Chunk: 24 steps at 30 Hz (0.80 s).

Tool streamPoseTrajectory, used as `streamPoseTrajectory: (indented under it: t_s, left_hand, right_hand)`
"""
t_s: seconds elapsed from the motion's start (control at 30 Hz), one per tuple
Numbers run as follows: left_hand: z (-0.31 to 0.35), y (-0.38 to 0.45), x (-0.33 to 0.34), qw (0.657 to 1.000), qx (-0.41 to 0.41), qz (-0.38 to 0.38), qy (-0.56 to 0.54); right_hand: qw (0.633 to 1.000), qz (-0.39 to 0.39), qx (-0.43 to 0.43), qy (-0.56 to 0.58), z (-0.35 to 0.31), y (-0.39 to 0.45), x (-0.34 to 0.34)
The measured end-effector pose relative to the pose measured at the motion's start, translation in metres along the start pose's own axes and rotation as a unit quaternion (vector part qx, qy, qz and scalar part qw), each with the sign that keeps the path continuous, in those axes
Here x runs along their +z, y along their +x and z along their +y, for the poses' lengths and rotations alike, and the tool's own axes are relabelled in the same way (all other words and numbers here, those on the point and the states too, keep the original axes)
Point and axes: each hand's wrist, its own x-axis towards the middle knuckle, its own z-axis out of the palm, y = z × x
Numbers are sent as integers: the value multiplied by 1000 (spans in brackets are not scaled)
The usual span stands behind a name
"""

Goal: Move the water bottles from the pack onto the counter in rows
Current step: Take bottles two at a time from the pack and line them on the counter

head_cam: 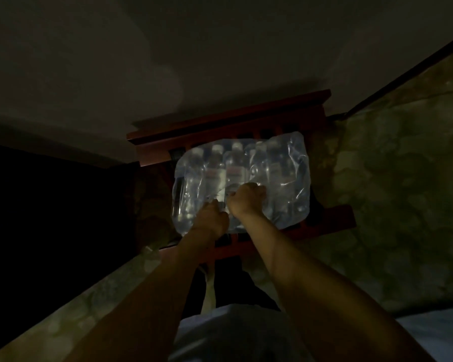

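Pack [242,178] of bottles lies flat on a dark red slatted wooden stand [332,218], centre of view, shrink-wrapped in clear plastic. I count about five or six bottles [215,165] side by side under the film, caps pointing away from the wearer. Labels show as pale bands with a reddish mark on two or three bottles; lighting is very dim and I cannot read any brand or text.

Left hand [211,219] sits at the pack's near edge, fingers curled into the wrap. Right hand [246,198] is just beside it, slightly farther in, fist clenched on a bunched fold of film on the pack's top face. Both hands grip plastic, not a bottle. The film between the two fists looks pulled taut and creased; whether it is torn through I cannot tell.

All bottles I can see are inside the wrap. Green mottled counter [403,178] runs along the right of the stand and also along the lower left; I see no bottle standing on it.

Wall behind is plain and pale; left region is black, nothing resolvable.
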Motion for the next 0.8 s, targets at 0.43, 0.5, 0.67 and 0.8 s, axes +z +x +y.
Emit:
streamPoseTrajectory:
  t_s: [0.43,0.5,0.67,0.8]
  left_hand:
    - [-9,7,-2,999,23,1,-25]
    - [-11,9,-2,999,29,-4,-29]
    - [-12,11,3,999,36,-15,-26]
    - [-12,11,4,999,51,-7,11]
  right_hand:
    - [997,28,42,-61,8,26,-1]
    - [997,34,42,-60,10,29,-3]
    - [998,37,47,-29,21,32,-3]
    - [998,20,57,-36,19,30,0]
